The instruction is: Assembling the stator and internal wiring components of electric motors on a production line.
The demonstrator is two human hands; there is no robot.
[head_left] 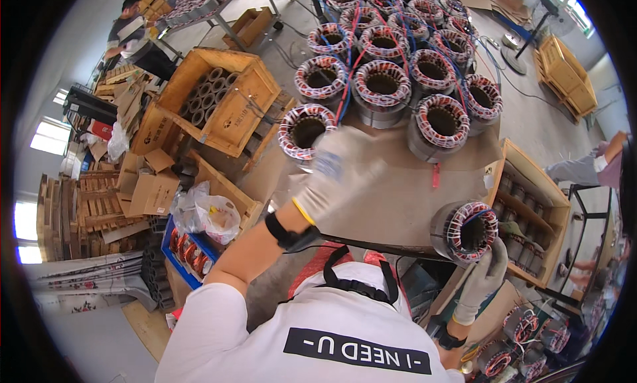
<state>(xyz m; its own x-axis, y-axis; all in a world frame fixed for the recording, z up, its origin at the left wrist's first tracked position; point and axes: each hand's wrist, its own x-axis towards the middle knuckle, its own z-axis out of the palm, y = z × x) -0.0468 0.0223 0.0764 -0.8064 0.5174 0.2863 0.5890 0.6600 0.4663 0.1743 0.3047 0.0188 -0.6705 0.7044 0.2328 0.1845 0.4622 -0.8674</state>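
Note:
A motor stator [455,233], a grey metal cylinder ringed with red and white laced windings, sits at the near right corner of the table. Gloved in white, my right hand [483,280] has its fingers against the stator's near right side, holding it at the rim. Above the left part of the table is my left hand [338,174], also gloved and smeared by motion, so its fingers are unclear. It overlaps the view of the nearest left stator [288,134]; contact cannot be told. Another stator [424,141] stands beyond, at the right of the group.
Several stators with red and blue leads crowd the far half of the brown-covered table [398,207]. A wooden crate [242,111] of metal cores stands left; another crate [534,263] borders the right side. A blue bin [174,247] holds copper-coloured coils. A person [136,41] stands far left.

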